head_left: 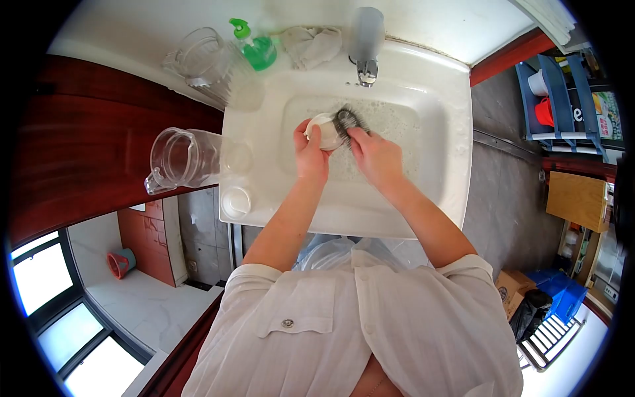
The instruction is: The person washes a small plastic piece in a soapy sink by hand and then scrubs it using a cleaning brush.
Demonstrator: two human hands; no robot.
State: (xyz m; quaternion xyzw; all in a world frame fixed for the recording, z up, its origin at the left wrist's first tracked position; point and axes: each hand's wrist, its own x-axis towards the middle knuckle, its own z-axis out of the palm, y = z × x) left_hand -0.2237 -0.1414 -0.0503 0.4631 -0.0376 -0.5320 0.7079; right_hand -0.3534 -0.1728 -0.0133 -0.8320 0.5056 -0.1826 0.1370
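One round white piece (326,131) pinched in the left hand (311,159), right hand (379,157) just beside it, gripping a dark brush (346,121)

The left hand (313,155) and dark brush (347,120) cover parts of the white round piece (323,131); the right hand (379,157) hides the brush's near end. The faucet's (367,34) upper body looks blurred; the cardboard box's (513,290) print is illegibly small.

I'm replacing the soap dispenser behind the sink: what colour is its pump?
The pump is bright green, shown in the head view.
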